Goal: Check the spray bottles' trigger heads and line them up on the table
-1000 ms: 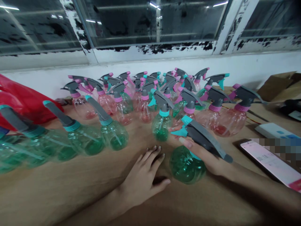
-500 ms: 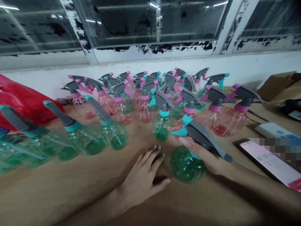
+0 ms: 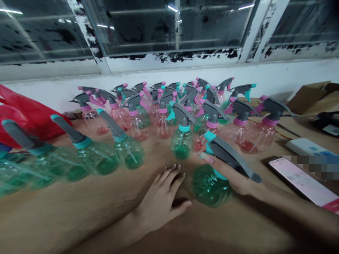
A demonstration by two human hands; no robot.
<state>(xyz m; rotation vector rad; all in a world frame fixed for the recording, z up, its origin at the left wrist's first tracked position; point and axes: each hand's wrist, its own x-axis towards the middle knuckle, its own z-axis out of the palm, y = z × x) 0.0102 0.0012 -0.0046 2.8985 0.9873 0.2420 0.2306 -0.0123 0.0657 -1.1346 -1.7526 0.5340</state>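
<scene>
- Dark windows (image 3: 137, 28) with patchy black-and-white frames run above a pale wall (image 3: 299, 77), and bright strips of light show in the panes.
- Below the wall spreads a brown surface (image 3: 87, 211) that carries everything else.
- Hands are apart, side by side near the middle of the surface.
- The left hand (image 3: 161, 197) lies palm down on the surface, holding nothing, its fingers loosely spread and its thumb pointing toward the held bottle.
- The right hand (image 3: 235, 176) is wrapped around the neck of a green spray bottle (image 3: 210, 187), its fingertips at the trigger side, below a teal nozzle.
- That bottle sits just right of the left hand, with a dark grey lever slanting back over the right hand.
- Just behind it stands another green bottle (image 3: 182, 143) with a teal collar, green at the bottom.
- More green bottles (image 3: 96, 155) line up on the left, near a red bag (image 3: 31, 120).
- Pink-collared bottles (image 3: 164, 127), with some teal-trimmed ones among them, crowd together toward the wall.
- On the right lies a phone (image 3: 299, 176) with a lit screen, near a white box (image 3: 303, 146); a brown carton (image 3: 309, 95) is farther back.
</scene>
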